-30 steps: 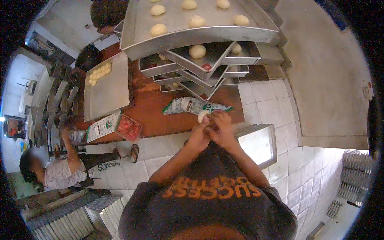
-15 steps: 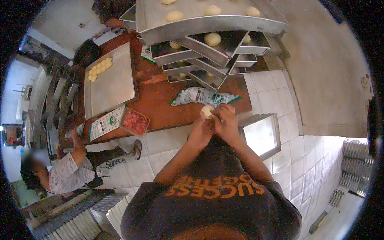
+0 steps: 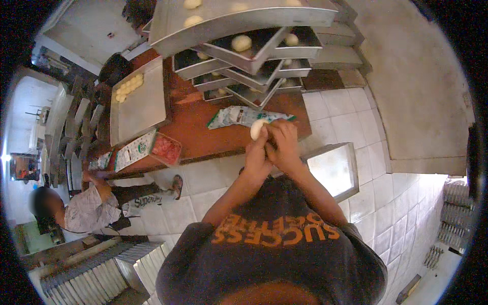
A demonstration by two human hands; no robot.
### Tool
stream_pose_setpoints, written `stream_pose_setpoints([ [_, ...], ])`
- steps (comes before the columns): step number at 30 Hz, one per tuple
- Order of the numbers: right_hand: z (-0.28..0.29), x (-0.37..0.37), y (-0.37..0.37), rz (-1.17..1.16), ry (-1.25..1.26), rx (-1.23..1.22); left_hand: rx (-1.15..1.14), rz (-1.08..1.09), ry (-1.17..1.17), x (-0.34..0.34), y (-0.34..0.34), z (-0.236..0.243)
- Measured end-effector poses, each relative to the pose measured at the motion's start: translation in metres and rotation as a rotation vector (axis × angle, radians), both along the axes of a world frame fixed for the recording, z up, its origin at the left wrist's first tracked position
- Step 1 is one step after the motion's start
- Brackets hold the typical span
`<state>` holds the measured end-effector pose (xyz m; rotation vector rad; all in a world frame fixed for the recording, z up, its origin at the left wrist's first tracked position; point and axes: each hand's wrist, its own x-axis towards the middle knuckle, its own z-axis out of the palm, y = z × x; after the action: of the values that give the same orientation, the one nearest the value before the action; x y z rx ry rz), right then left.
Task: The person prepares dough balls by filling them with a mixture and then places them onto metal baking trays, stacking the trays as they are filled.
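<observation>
A pale piece of dough (image 3: 258,130) is held up between my two hands, near the front edge of the brown table. Its rounded face points up and to the left. My left hand (image 3: 258,156) grips its lower side, with the thumb against it. My right hand (image 3: 285,145) closes over its right side with bent fingers, which hide part of the dough. Just beyond the hands lies a crumpled white and green plastic bag (image 3: 235,117). To the left, a clear tub of red filling (image 3: 166,149) sits by the table edge, against another white and green bag (image 3: 133,152).
Crisscrossed metal trays (image 3: 239,31) with dough balls are stacked at the far side. A large metal tray (image 3: 140,109) at left holds a cluster of small dough pieces. A person (image 3: 91,208) is at the far left. A bright-topped metal box (image 3: 331,172) stands at right.
The view has shifted, so the tray stack appears further left. The dough has tilted in my hands and shows more of its face. Both hands keep hold of it.
</observation>
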<state>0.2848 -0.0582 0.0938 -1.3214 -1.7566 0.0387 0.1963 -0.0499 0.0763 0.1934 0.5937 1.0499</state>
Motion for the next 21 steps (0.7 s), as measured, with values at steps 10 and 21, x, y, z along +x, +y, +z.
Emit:
stream_pose_setpoints([
  [10, 0.021, 0.159, -0.053, 0.094, 0.225, 0.013, 0.475, -0.035, 0.672, 0.114, -0.021, 0.011],
  [21, 0.045, 0.24, -0.088, 0.095, 1.428, -0.308, 2.047, -0.012, 1.2, 0.191, -0.009, 0.075],
])
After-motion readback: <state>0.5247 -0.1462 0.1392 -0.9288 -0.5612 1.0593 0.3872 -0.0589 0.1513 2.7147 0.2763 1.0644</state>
